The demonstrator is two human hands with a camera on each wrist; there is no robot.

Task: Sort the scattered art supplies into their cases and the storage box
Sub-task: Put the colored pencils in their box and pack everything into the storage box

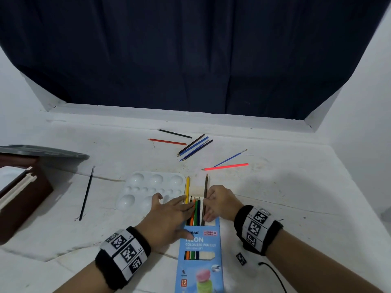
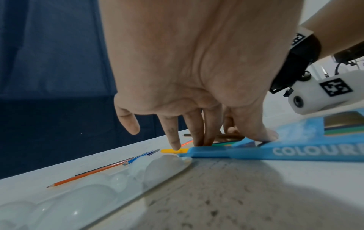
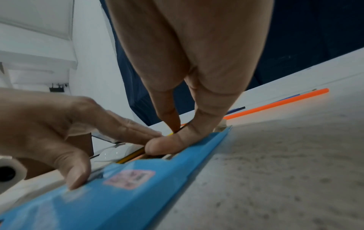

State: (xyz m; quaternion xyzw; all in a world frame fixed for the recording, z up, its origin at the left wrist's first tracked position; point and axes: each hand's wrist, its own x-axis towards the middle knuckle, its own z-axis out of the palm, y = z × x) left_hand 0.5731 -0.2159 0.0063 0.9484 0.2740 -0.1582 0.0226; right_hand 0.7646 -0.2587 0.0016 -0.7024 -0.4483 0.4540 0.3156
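A blue coloured-pencil box (image 1: pixel 200 250) lies near the front edge, its mouth facing away. Several pencils (image 1: pixel 195 210) stick out of it. My left hand (image 1: pixel 175 210) lies over them with straight fingers pressing on the pencils, and its thumb rests on the box (image 2: pixel 295 151). A yellow pencil (image 1: pixel 187 189) pokes out at the left side, under my index finger (image 2: pixel 175 140). My right hand (image 1: pixel 208 203) pinches a brown pencil (image 1: pixel 205 191) at the right side of the mouth, thumb and forefinger down on the box (image 3: pixel 138 186).
A white paint palette (image 1: pixel 152 189) touches the box's left. Loose pencils (image 1: pixel 194 146), a red one (image 1: pixel 167 141), a black one (image 1: pixel 175 133), a blue brush (image 1: pixel 230 158) and a neon pencil (image 1: pixel 225 167) lie beyond. A black brush (image 1: pixel 86 193) and a brown storage box (image 1: pixel 25 199) are at left.
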